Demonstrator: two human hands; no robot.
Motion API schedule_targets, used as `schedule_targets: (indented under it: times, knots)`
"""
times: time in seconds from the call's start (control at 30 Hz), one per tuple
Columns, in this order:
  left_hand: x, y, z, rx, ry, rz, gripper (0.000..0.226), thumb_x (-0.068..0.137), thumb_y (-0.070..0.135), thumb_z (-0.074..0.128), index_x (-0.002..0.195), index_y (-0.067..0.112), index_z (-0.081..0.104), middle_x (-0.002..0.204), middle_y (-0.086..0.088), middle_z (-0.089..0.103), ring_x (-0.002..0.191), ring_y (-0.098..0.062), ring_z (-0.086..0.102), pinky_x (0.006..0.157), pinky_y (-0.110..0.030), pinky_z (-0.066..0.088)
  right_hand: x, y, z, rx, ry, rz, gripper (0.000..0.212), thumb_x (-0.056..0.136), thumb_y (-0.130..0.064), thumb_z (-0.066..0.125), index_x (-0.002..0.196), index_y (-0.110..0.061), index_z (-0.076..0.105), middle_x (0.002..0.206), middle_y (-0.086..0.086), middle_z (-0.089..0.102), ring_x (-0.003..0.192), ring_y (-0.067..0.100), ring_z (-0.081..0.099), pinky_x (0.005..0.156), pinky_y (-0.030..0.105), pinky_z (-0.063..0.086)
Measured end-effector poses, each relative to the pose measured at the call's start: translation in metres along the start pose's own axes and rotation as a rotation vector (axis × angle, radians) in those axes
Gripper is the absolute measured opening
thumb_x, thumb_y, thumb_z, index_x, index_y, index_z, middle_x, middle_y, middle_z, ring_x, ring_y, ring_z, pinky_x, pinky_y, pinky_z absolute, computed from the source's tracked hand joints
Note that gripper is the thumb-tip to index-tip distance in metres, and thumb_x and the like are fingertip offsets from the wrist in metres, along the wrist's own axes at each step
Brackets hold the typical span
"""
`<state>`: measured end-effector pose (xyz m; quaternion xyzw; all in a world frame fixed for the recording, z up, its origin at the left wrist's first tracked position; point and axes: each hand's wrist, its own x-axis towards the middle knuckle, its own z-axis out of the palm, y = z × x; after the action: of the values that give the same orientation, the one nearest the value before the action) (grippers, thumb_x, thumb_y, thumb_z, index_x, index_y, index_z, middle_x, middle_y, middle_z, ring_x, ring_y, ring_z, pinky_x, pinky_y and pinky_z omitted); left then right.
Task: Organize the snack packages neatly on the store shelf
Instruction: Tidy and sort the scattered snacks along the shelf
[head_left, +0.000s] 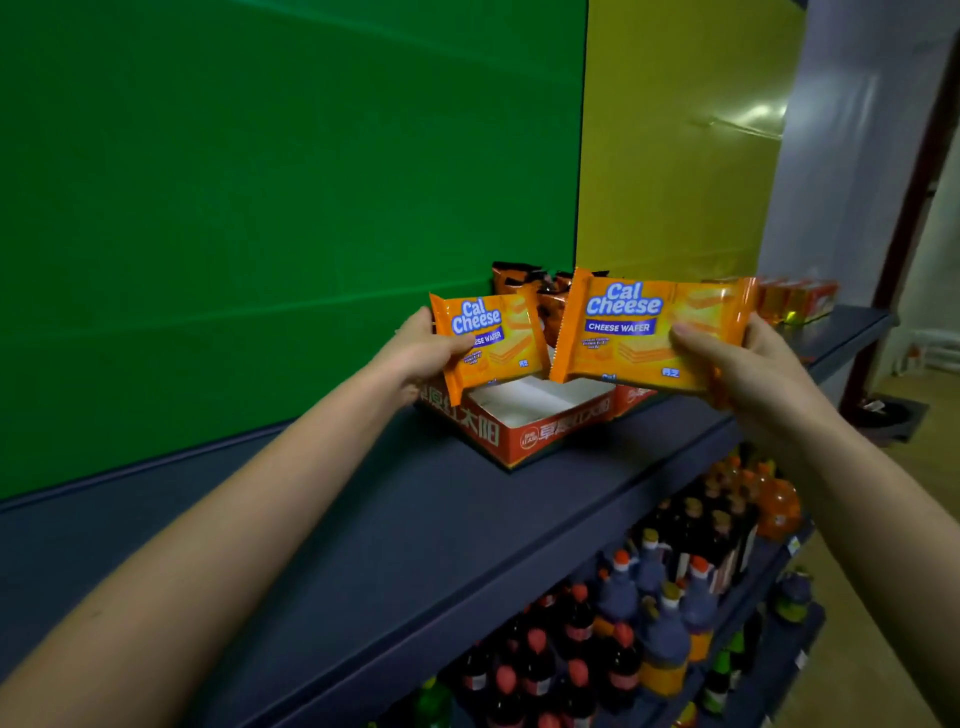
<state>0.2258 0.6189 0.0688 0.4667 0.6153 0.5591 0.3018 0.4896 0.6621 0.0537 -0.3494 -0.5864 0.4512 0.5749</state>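
I hold two orange Cal Cheese wafer packs above a red cardboard tray (540, 434) on the dark blue shelf (426, 525). My left hand (423, 353) grips the smaller-looking pack (491, 332) by its left edge. My right hand (748, 369) grips the nearer pack (639, 325) at its lower right, thumb across the front. The tray's white inside shows bare below the packs. Dark orange snack bags (524, 283) stand behind, against the back panel.
More orange packages (795, 299) sit further right on the same shelf. The back wall is a green panel (260, 208) beside a yellow one (680, 156). Lower shelves hold several bottles (660, 613). An aisle floor lies at the far right.
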Motion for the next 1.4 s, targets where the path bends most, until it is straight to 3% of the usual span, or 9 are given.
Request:
schedule_targets:
  times: [0.07,0.37,0.47,0.53,0.67,0.8,0.93,1.2,1.4]
  knots:
    - [0.016,-0.004,0.002,-0.006,0.035,0.003,0.041,0.088,0.004,0.061,0.126,0.006,0.047,0.125,-0.016,0.060,0.109,-0.031,0.061,0.093,-0.049,0.050,0.021,0.006,0.008,0.031,-0.020,-0.026,0.034,0.089,-0.010,0.060,0.120,-0.012,0.047,0.096,0.006,0.064,0.059,-0.001,0.064,0.042,0.011,0.047]
    - [0.068,-0.017,0.014,0.080,0.119,-0.018,0.038,0.090,0.000,0.056,0.127,0.002,0.048,0.123,-0.015,0.060,0.093,-0.024,0.060,0.088,-0.040,0.049,0.103,0.046,0.047,-0.030,-0.241,-0.088,0.035,0.087,-0.011,0.064,0.116,-0.018,0.046,0.118,0.011,0.062,0.105,0.028,0.063,0.091,0.048,0.052]
    - [0.082,-0.020,0.025,0.106,0.165,-0.023,0.038,0.090,-0.002,0.055,0.127,0.002,0.047,0.115,-0.008,0.059,0.086,-0.020,0.061,0.087,-0.036,0.048,0.126,0.053,0.050,-0.009,-0.315,-0.094,0.033,0.088,-0.009,0.061,0.114,-0.021,0.044,0.117,0.008,0.061,0.105,0.024,0.062,0.092,0.043,0.051]
    - [0.093,-0.026,0.033,0.200,0.214,-0.033,0.039,0.089,0.002,0.058,0.126,0.004,0.046,0.123,-0.009,0.059,0.103,-0.026,0.061,0.095,-0.038,0.048,0.140,0.057,0.051,0.003,-0.355,-0.100,0.034,0.089,-0.009,0.061,0.116,-0.021,0.044,0.116,0.006,0.060,0.102,0.021,0.062,0.091,0.039,0.051]
    - [0.105,-0.032,0.042,0.570,0.277,-0.037,0.038,0.091,0.012,0.055,0.127,0.005,0.043,0.110,-0.004,0.051,0.102,-0.017,0.047,0.088,-0.019,0.036,0.161,0.073,0.058,-0.018,-0.464,-0.099,0.033,0.089,-0.012,0.060,0.116,-0.020,0.042,0.119,0.006,0.061,0.104,0.020,0.062,0.093,0.040,0.051]
    - [0.110,-0.037,0.041,0.872,0.390,-0.018,0.044,0.084,0.015,0.063,0.120,0.003,0.042,0.113,-0.018,0.059,0.108,-0.035,0.054,0.091,-0.036,0.039,0.170,0.089,0.070,-0.072,-0.581,-0.107,0.032,0.090,-0.014,0.060,0.114,-0.021,0.039,0.120,0.006,0.058,0.109,0.022,0.060,0.097,0.045,0.049]
    - [0.107,-0.039,0.029,1.093,0.514,0.002,0.057,0.072,0.027,0.076,0.119,0.011,0.048,0.111,-0.013,0.063,0.104,-0.033,0.057,0.084,-0.036,0.041,0.174,0.098,0.084,-0.081,-0.671,-0.100,0.032,0.090,-0.013,0.060,0.113,-0.020,0.039,0.120,0.008,0.058,0.108,0.024,0.060,0.095,0.046,0.050]
    - [0.092,-0.040,0.007,0.906,0.514,0.151,0.032,0.080,0.002,0.066,0.111,0.003,0.064,0.103,-0.015,0.069,0.084,-0.014,0.054,0.068,-0.013,0.035,0.174,0.107,0.106,-0.217,-0.892,-0.103,0.057,0.088,-0.012,0.063,0.136,-0.017,0.034,0.128,0.002,0.057,0.106,0.016,0.060,0.094,0.035,0.050]
    - [0.076,-0.040,-0.002,0.867,0.670,0.095,0.028,0.084,0.007,0.065,0.111,0.001,0.062,0.112,-0.014,0.066,0.095,-0.028,0.062,0.084,-0.024,0.043,0.180,0.102,0.116,-0.557,-0.774,-0.298,0.062,0.081,-0.016,0.071,0.131,-0.010,0.034,0.133,0.010,0.051,0.120,0.026,0.050,0.082,0.025,0.036]
